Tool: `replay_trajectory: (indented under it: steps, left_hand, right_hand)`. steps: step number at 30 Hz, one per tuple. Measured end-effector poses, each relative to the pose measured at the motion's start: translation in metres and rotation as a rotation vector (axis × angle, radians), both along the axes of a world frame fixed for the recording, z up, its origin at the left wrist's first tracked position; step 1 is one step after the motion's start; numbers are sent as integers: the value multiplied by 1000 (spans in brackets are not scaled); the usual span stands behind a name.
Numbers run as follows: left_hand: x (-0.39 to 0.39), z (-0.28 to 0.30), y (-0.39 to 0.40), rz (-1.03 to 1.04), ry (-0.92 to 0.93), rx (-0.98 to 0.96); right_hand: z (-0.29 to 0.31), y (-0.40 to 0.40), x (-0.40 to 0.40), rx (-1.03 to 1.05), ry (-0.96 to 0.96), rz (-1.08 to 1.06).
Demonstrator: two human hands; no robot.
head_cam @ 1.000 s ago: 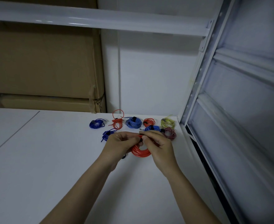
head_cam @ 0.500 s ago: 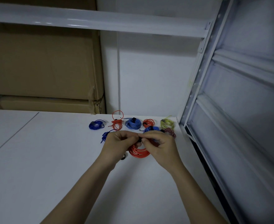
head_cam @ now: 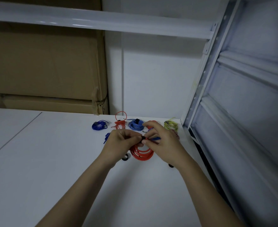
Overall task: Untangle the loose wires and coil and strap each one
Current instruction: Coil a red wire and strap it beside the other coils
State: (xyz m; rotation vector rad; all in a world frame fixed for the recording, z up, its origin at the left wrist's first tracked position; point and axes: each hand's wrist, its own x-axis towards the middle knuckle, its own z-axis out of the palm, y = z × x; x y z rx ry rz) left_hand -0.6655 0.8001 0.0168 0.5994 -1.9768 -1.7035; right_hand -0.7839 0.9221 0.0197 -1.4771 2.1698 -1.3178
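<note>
Both hands pinch at twelve o'clock of red coil [head_cam: 141, 153] — left hand [head_cam: 120, 141] bunches loops, right hand [head_cam: 161, 141] should cinch black strap [head_cam: 143, 138] snug.

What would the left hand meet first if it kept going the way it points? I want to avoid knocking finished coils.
Probably the right hand, since the left hand points rightward at the black strap both pinch on the red coil; depth unclear.

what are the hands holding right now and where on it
Both hands hold the red coil at its top, where a black strap wraps it: left hand and right hand pinch there, and the loop hangs below.
</note>
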Motion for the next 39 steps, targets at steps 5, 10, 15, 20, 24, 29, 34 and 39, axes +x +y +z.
replay_trajectory:
  steps: [5,10,15,20,24,29,34,39]
  left_hand:
    - [2,-1,0,-49,-36,-89]
    - [1,-2,1,-106,-102,-267]
    - [-3,-6,0,-119,-92,-198]
    - [-10,-18,1,-26,-10,-30]
    - [-20,-23,8,-22,0,-59]
    - [-37,-33,7,-2,-51,-225]
    - [-48,-49,9,-163,-24,-736]
    - [-53,-63,12,-419,-151,-862]
  right_hand:
    - [-1,1,-1,12,-4,-31]
    - [-7,3,2,-67,36,-18]
    - [-18,6,3,-112,-51,-72]
    - [-33,12,4,-212,-178,-115]
    - [-45,19,4,-221,-244,-169]
    - [-44,32,-10,-276,-255,-368]
    - [-47,49,-29,-273,-204,-499]
    - [-60,54,-38,-163,-180,-517]
